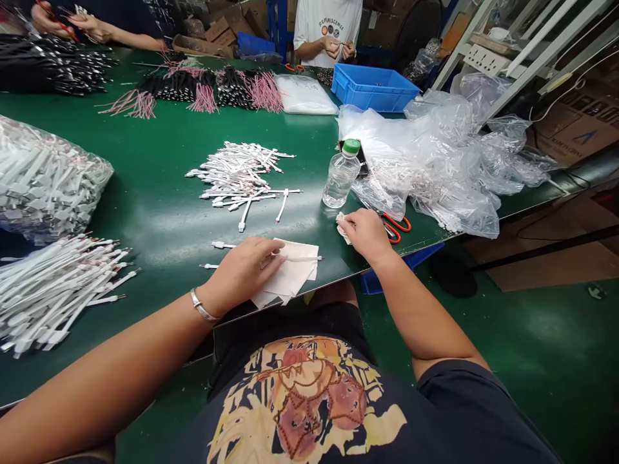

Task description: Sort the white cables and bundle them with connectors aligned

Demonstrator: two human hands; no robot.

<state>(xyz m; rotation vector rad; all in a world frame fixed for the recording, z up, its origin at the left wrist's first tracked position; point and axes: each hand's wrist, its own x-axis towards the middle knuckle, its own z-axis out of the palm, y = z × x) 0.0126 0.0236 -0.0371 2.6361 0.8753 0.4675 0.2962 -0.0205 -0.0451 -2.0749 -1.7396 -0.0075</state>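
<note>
White cable [307, 259]: laid across the paper sheets [302, 274] near the table edge; its middle is hidden by the left hand, so its other end cannot be told.
Left hand [251, 267]: set palm down over cable and paper; the fingers are held close together, but whether the cable is pinched beneath them cannot be told.
Right hand [367, 235]: held beside the scissors [397, 227]; a crumpled wipe [343, 228] is pinched between thumb and fingers.
Cable handling: judged to be light and flexible along the sleeve, stiffer at the connectors; best gripped on the sleeve just behind an end, as the fine tips could easily be bent.
Paper handling: judged to be soft, thin and easily torn or slid; best pinned flat by spread fingertips.
Cable pile [236, 174]: heaped beyond the left hand, loosely tangled; single pieces are best lifted by an outlying end.
Bottle [341, 177]: stood upright near the right hand.
</note>
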